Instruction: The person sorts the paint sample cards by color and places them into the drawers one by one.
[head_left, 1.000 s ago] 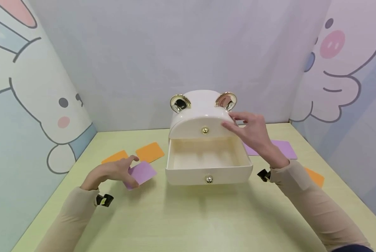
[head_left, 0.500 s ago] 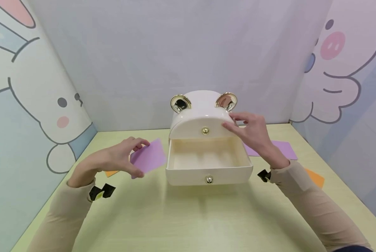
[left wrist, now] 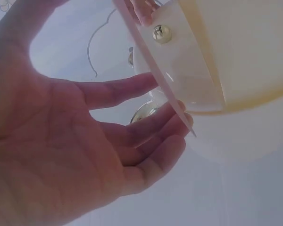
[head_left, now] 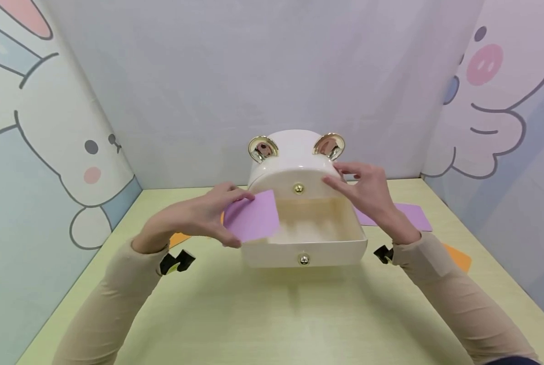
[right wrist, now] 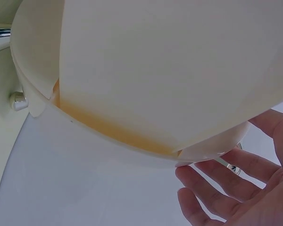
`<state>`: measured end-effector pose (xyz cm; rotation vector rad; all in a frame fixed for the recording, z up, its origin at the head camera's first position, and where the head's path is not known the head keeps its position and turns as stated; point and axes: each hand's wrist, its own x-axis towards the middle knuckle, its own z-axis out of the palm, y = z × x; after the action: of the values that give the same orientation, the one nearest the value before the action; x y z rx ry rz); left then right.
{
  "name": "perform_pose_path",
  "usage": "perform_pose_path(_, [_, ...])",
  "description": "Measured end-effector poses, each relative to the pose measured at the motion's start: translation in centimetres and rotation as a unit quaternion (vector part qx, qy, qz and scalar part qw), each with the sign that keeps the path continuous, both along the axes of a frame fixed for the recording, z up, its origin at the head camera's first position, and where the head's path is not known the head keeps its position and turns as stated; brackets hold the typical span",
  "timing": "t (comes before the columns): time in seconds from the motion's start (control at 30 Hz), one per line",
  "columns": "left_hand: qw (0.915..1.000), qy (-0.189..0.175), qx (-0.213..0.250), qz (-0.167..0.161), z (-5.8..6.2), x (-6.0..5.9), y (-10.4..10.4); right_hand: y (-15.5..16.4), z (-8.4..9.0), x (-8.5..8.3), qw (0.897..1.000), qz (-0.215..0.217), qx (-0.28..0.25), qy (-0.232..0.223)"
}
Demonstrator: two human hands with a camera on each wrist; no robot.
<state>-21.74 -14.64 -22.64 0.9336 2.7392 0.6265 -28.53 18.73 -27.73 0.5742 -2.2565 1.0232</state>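
Step in hand: the left hand carries a flat lilac rectangular card over the left rim of the pulled-out lower drawer of a cream plastic storage box with gold bear ears.
Left hand: clamped on the card, thumb under its near edge and fingers along its far edge; in the left wrist view the card shows edge-on across the fingertips.
Right hand: the right hand rests on the box's right shoulder, fingers spread and nearly straight, touching the rounded top just under the right gold ear; it holds nothing.
Doing it well: I judge the card should be kept level and brought fully past the drawer's left wall before the pinch loosens, so it lands flat on the drawer floor and does not hang on the rim. The bracing hand should press lightly, so the box does not slide on the pale green worktop.
Card relative to hands: in the left hand, at the drawer's near-left corner, well left of the right hand, with the box between them.
Drawer: open toward the near side, gold knob in front; nothing can be seen inside.
Other cards: an orange one behind the left wrist, a lilac one and an orange one to the right of the box.
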Motion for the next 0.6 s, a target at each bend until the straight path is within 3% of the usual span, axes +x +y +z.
perform_pose_path(0.6, [0.9981,-0.015,-0.022,-0.056,-0.2,-1.6,3.4,0.0,-0.1,-0.1,1.0,-0.005,0.006,-0.001])
